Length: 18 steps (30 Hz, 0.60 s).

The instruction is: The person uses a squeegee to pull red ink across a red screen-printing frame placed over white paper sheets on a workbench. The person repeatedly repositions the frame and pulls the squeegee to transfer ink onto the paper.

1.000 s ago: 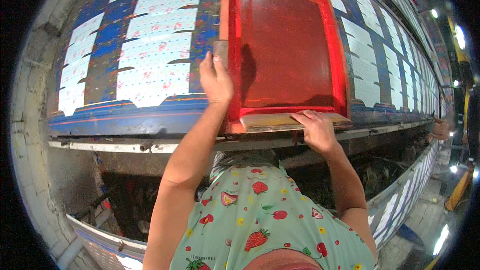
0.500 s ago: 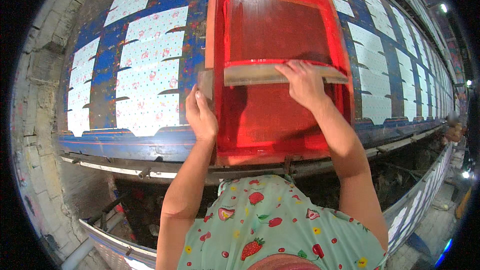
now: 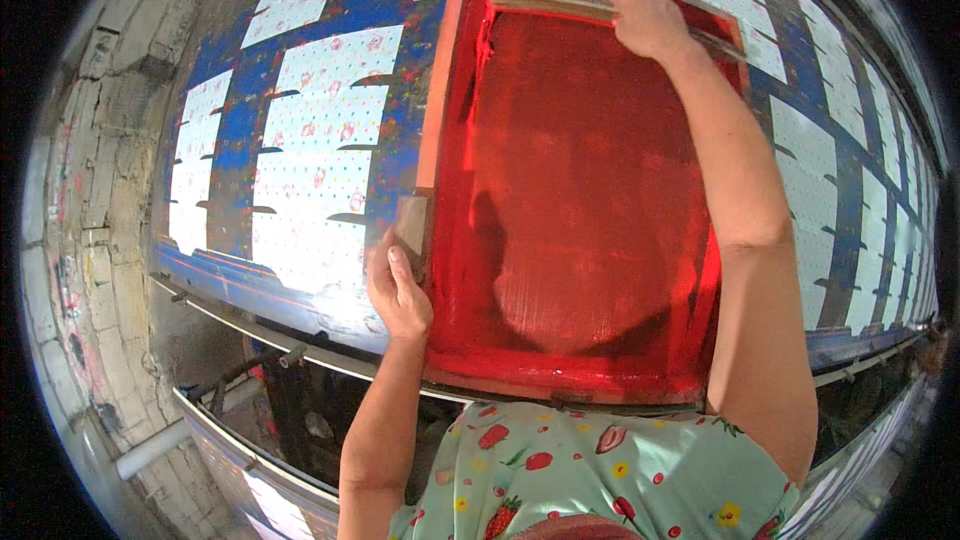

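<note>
A large screen printing frame [image 3: 437, 155] with wet red ink lies in front of me on the long table. My right hand [image 3: 650, 25] is closed on the wooden squeegee [image 3: 560, 6], which lies crosswise inside the frame at its far end. Red ink coats the mesh [image 3: 600, 160], thinner and streaked toward the near end. At the frame's near left side, my left hand [image 3: 402, 295] grips a brownish tape-like section of the frame's edge, thumb on the near side. Its other fingers are partly hidden.
White printed sheets [image 3: 325, 140] with dots and pink motifs lie in rows on the blue, ink-stained table [image 3: 235, 110], on both sides of the frame. A metal rail [image 3: 345, 365] runs along the table's near edge. A worn brick wall or floor [image 3: 115, 270] is at the left.
My right hand has pushed the squeegee from the middle of the frame to its far end. My left hand stays at the frame's left side. The view has shifted slightly.
</note>
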{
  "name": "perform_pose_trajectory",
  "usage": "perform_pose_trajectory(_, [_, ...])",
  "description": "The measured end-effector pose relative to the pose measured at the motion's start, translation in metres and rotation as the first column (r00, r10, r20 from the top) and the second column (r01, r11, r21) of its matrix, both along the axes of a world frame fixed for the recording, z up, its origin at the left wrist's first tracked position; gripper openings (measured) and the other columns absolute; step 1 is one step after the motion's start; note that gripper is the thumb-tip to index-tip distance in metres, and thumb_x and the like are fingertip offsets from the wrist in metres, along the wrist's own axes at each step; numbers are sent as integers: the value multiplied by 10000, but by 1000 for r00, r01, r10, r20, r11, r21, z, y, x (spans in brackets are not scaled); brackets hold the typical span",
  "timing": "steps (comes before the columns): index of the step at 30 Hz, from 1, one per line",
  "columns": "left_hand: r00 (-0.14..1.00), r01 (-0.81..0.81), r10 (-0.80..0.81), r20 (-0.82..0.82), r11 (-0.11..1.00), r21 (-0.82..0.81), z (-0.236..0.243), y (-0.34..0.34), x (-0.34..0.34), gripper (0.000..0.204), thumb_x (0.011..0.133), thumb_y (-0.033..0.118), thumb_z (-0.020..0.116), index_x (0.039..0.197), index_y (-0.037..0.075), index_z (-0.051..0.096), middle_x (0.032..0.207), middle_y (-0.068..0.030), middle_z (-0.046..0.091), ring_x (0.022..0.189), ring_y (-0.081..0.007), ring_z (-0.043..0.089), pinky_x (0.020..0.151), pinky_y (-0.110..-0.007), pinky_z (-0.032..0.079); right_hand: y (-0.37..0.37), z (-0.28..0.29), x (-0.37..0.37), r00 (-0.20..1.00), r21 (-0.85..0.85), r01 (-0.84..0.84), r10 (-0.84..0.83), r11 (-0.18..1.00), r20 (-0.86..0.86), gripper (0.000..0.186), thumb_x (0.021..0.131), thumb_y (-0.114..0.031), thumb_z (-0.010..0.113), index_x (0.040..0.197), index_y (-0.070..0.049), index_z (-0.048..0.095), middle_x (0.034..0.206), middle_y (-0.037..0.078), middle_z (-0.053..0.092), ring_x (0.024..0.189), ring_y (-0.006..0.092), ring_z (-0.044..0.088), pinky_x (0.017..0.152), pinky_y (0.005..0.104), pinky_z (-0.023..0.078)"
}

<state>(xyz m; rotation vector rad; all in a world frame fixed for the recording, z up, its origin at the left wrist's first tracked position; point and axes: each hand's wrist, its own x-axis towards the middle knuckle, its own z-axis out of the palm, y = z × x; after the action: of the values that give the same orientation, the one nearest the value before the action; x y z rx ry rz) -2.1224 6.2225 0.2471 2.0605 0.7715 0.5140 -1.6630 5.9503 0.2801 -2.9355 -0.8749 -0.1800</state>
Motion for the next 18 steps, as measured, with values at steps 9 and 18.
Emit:
perform_pose_trajectory(9, [999,-13,15,-38,999,50,3,-2,3,622,1216,440,491,1459,-103,674,1268,-215,716,1177,-322,684,1068,-446,527,-11,-1,33,1000,-18,-27,27,999,-11,416,982,-242,783,1385,-141,789,1287,208,806,1198,416,772,1067,557,608])
perform_pose_trajectory(18, [1000,8,-7,-7,995,102,-8,5,3,640,1210,456,498,1415,-121,683,1282,-268,734,1224,-388,688,1104,-479,512,-16,23,-52,979,-35,-116,109,993,-171,371,861,-152,697,1192,-67,840,1148,249,823,1114,423,802,996,571,640])
